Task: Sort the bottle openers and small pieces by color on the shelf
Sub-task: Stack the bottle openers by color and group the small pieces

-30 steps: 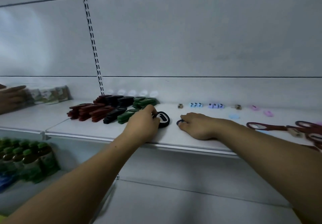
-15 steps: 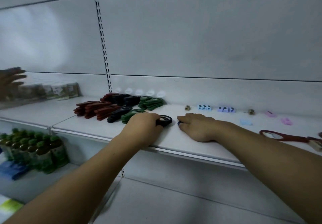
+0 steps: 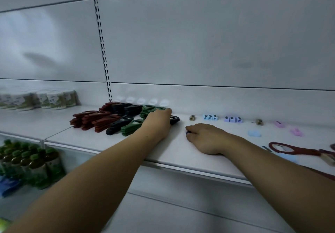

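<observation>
White shelf (image 3: 108, 142), pale back panel. The left hand (image 3: 157, 122) has slid 1 black opener (image 3: 175, 119) back until it lies just right of the green stack (image 3: 149, 110), gripping it; black ones lie left of that stack. The right hand (image 3: 206, 138), farther right, curls over a dark blue piece (image 3: 187, 133).

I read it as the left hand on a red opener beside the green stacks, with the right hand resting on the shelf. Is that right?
Not quite. The head view shows the left hand on a black opener, not a red one. The rest holds: it sits beside the green stacks, and the right hand rests on the shelf.
</observation>
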Motion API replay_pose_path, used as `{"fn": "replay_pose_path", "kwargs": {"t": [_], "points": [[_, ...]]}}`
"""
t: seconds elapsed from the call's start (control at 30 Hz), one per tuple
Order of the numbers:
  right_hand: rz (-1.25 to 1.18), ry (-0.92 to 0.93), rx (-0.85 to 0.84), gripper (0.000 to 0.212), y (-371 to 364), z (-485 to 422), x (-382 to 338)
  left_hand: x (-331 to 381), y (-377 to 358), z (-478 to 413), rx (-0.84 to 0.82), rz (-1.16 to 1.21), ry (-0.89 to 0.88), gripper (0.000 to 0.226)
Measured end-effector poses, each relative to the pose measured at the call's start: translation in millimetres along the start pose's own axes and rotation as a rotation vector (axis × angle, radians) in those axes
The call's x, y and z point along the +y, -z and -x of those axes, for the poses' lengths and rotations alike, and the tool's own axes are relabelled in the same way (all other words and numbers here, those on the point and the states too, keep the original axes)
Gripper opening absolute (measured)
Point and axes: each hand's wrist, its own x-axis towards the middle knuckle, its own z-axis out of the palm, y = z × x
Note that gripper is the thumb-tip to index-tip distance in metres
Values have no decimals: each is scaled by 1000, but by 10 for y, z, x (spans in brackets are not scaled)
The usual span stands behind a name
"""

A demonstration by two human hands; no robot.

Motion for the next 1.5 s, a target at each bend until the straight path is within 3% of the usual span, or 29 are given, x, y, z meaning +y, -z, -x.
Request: {"fn": "replay_pose_path", "kwargs": {"t": [0.4, 1.13, 1.37, 1.5], "points": [[27, -2, 16, 48, -9, 4, -38, -15, -98, -414, -87, -152, 29, 22], [-14, -44, 61, 62, -5, -6, -35, -69, -55, -378, -99, 5, 30, 33], [8, -148, 165, 57, 345, 235, 166, 194, 202, -60, -119, 139, -109, 47], [25, -263, 168, 51, 557, 588, 471, 583, 314, 168, -249, 211, -208, 54]]}}
